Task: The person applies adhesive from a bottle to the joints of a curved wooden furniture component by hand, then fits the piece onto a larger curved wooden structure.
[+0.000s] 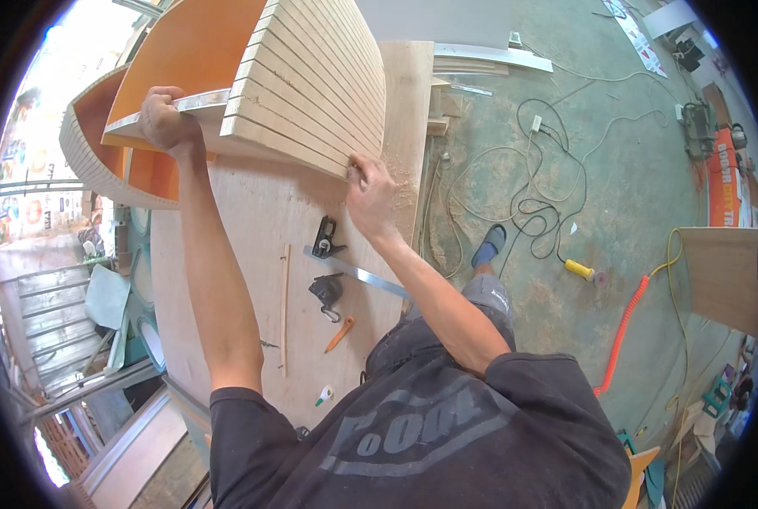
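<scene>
- The curved slatted panel (311, 76), kerf-cut on its outer face and orange on the inside, stands on edge at the far end of the plywood workbench (252, 254).
- Left hand (168, 119) is clamped over the panel's near left edge, fingers wrapped round a pale metal strip there, steadying the piece.
- Right hand (369, 191) sits at the panel's lower right corner, fingers pinched together against the end of the lowest slats; whether anything small is held between them cannot be told.
- Lying loose on the bench near the person: a combination square (326, 239), a steel rule (366, 278), a black tape measure (326, 290), an orange pencil (339, 334) and a thin wooden strip (285, 310).
- Judgement: the step in hand looks like holding and aligning the panel's corner, or checking the slat ends.
- Judgement: the next move calls for a firm left-hand hold so the panel does not rock while the right hand works the corner.
</scene>
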`<control>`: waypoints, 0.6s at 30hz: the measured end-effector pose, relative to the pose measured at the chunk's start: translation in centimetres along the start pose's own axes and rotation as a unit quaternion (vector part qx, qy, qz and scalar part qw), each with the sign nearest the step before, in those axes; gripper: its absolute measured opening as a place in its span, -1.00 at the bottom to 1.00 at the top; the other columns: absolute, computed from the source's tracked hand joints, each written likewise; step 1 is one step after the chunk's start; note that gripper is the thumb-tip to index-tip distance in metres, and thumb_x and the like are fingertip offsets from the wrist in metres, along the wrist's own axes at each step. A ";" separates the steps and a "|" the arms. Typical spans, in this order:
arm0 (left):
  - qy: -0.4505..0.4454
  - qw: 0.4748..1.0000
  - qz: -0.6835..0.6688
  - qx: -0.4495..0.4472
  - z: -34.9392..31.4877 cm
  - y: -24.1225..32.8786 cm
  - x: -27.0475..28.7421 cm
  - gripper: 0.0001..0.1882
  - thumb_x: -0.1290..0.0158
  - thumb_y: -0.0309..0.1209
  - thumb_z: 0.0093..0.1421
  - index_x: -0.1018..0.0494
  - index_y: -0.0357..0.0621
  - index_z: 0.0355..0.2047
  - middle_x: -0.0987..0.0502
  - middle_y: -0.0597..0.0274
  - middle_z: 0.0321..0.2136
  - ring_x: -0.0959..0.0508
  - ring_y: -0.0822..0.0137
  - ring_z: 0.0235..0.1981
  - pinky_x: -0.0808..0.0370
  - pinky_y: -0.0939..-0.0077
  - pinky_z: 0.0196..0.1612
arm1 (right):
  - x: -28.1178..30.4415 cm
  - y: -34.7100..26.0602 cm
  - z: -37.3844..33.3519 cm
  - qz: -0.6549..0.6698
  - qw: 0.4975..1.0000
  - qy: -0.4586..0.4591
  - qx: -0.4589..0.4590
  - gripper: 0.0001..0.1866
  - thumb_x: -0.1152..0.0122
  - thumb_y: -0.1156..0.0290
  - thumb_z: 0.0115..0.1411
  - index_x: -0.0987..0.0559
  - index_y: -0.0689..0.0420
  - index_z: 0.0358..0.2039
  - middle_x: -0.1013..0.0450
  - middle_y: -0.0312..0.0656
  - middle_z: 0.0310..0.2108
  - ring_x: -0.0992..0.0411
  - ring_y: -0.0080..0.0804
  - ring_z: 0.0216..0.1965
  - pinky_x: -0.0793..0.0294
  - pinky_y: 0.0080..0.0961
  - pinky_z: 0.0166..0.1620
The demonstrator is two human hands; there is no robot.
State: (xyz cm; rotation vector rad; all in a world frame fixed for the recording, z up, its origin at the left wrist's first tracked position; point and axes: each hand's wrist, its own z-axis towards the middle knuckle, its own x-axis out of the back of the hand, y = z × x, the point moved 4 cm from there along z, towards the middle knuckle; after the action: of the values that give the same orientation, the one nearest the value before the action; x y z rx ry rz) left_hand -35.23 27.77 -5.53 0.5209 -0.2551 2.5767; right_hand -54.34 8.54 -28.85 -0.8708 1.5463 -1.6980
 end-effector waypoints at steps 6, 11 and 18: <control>0.017 1.000 -0.017 -0.008 0.4 1.3 0.2 -0.84 -0.07 -0.60 -0.02 -0.38 -0.13 -0.67 -0.58 0.24 -0.58 -0.56 0.22 -0.54 -0.45 0.34 -0.42 | -1.5 0.1 -2.7 0.012 0.990 -0.144 -0.006 -0.14 0.03 0.08 0.44 0.10 0.39 0.49 0.16 0.23 0.52 0.16 0.04 0.55 0.14 -0.23 0.52; 0.006 1.000 0.026 0.000 0.3 1.5 0.4 -0.84 -0.05 -0.62 -0.01 -0.40 -0.13 -0.67 -0.57 0.20 -0.58 -0.56 0.24 -0.52 -0.45 0.34 -0.42 | -1.5 -1.7 -1.8 0.075 0.972 -0.207 -0.085 0.04 0.12 -0.18 0.43 0.30 0.38 0.49 0.38 0.21 0.55 0.41 -0.02 0.58 0.37 -0.29 0.54; -0.001 0.999 0.002 0.038 0.2 0.7 0.0 -0.86 0.00 -0.64 -0.05 -0.42 -0.16 -0.68 -0.57 0.20 -0.59 -0.53 0.24 -0.53 -0.44 0.35 -0.43 | -1.4 -2.7 -1.7 0.034 0.971 -0.193 -0.136 0.14 0.22 -0.38 0.38 0.26 0.43 0.48 0.28 0.25 0.54 0.32 0.03 0.57 0.34 -0.30 0.54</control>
State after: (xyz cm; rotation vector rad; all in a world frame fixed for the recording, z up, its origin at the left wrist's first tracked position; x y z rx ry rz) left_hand -35.50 27.13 -5.40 0.5513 -0.1591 2.5977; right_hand -55.09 10.80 -26.29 -1.1927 1.5344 -1.1938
